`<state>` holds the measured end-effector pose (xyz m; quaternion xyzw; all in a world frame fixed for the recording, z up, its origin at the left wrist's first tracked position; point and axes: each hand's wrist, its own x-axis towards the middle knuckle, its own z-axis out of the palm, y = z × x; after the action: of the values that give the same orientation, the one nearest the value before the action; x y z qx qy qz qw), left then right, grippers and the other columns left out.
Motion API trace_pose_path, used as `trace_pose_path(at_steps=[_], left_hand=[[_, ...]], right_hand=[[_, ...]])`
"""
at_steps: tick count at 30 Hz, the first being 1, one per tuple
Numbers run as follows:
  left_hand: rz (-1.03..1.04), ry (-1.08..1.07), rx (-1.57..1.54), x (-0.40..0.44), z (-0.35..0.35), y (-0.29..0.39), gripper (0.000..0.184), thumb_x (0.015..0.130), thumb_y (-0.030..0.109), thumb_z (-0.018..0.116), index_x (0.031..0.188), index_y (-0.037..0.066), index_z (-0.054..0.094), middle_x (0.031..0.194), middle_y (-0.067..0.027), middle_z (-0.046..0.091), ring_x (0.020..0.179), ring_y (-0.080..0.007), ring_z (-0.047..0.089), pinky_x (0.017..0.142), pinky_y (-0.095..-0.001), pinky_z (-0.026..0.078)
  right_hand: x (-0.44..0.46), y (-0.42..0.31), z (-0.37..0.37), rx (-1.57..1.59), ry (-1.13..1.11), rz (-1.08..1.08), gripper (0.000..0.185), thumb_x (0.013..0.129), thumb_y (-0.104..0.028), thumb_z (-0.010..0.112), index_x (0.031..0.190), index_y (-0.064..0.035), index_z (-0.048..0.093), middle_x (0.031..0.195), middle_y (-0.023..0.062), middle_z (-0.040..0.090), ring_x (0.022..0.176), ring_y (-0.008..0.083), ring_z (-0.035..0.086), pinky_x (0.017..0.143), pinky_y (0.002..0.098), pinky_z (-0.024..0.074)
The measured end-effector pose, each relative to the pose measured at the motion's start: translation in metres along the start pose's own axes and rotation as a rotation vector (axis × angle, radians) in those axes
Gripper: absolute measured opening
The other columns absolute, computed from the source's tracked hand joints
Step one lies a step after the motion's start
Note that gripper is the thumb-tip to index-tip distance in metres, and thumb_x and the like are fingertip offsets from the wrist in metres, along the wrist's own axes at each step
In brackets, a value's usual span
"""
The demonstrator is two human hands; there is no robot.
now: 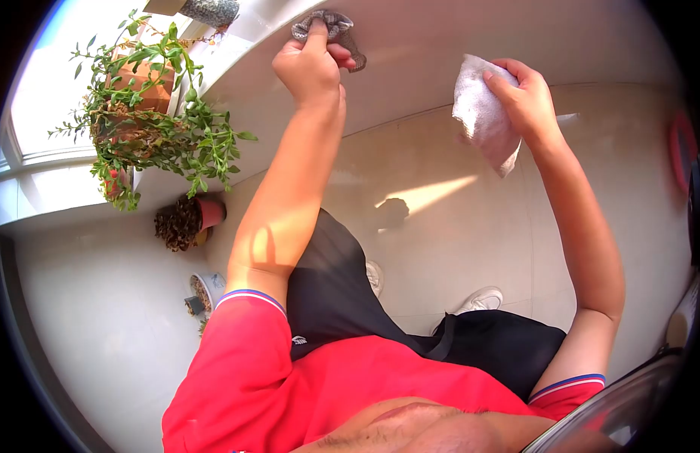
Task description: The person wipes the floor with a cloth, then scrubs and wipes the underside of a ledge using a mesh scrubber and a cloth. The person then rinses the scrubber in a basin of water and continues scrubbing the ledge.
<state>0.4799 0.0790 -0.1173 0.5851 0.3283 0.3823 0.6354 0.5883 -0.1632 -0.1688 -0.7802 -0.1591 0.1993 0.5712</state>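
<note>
My left hand (310,66) is up near the edge of the white ledge, closed around a crumpled grey checked cloth (336,29). One end of that cloth hangs down beside my fingers, against the wall face below the ledge. Out to the right, my right hand (525,102) pinches a folded white cloth (482,113) between thumb and fingers. The white cloth hangs in the air above the floor, its lower corner pointing down. Between the two hands there is a wide gap.
A leafy potted plant (149,113) trails over the windowsill at left. Below stand a pink pot with dried brown leaves (185,223) and a white pot (208,288). A red rounded object (682,151) is at the far right. Sunlight falls on the tiled floor (486,234).
</note>
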Motion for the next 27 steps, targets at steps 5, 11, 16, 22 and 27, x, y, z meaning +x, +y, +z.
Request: trace_pose_path(at_steps=[5, 11, 16, 22, 27], left_hand=[[-0.008, 0.009, 0.073, -0.002, -0.004, -0.015, 0.025, 0.095, 0.020, 0.067, 0.082, 0.000, 0.058, 0.057, -0.0089, 0.060, 0.044, -0.0185, 0.055, 0.042, -0.0325, 0.048], [0.054, -0.039, 0.042, 0.010, -0.017, -0.016, 0.024, 0.097, 0.019, 0.061, 0.089, -0.004, 0.060, 0.061, -0.0116, 0.062, 0.048, -0.0211, 0.059, 0.047, -0.0348, 0.053], [-0.093, -0.119, -0.122, 0.015, -0.028, -0.006, 0.025, 0.096, 0.020, 0.060, 0.095, -0.005, 0.061, 0.072, -0.0161, 0.066, 0.063, -0.0282, 0.068, 0.059, -0.0416, 0.060], [0.053, -0.191, -0.192, 0.015, -0.027, -0.008, 0.031, 0.096, 0.027, 0.064, 0.099, -0.004, 0.060, 0.079, -0.0181, 0.069, 0.072, -0.0322, 0.071, 0.066, -0.0447, 0.062], [0.045, -0.038, -0.108, 0.013, -0.029, 0.012, 0.035, 0.096, 0.032, 0.065, 0.097, -0.003, 0.058, 0.076, -0.0160, 0.068, 0.065, -0.0275, 0.070, 0.060, -0.0402, 0.061]], right_hand=[[0.001, 0.005, 0.001, -0.027, -0.002, -0.004, 0.045, 0.086, -0.028, 0.067, 0.119, 0.0026, 0.066, 0.106, 0.0165, 0.071, 0.095, 0.0241, 0.068, 0.086, 0.0346, 0.0520], [0.002, 0.012, -0.001, -0.034, -0.018, 0.050, 0.046, 0.086, -0.028, 0.066, 0.121, 0.0019, 0.065, 0.107, 0.0169, 0.071, 0.097, 0.0242, 0.068, 0.087, 0.0351, 0.0523], [0.003, 0.018, -0.001, -0.008, -0.055, 0.044, 0.047, 0.087, -0.028, 0.067, 0.123, 0.0015, 0.064, 0.110, 0.0167, 0.071, 0.099, 0.0241, 0.068, 0.088, 0.0350, 0.0525], [0.006, 0.021, 0.004, 0.032, -0.077, 0.065, 0.047, 0.087, -0.027, 0.066, 0.123, 0.0025, 0.064, 0.110, 0.0167, 0.070, 0.098, 0.0234, 0.067, 0.087, 0.0348, 0.0525], [0.005, 0.017, 0.008, 0.038, -0.079, 0.069, 0.047, 0.088, -0.029, 0.066, 0.123, 0.0023, 0.064, 0.109, 0.0165, 0.070, 0.098, 0.0232, 0.067, 0.087, 0.0345, 0.0523]])
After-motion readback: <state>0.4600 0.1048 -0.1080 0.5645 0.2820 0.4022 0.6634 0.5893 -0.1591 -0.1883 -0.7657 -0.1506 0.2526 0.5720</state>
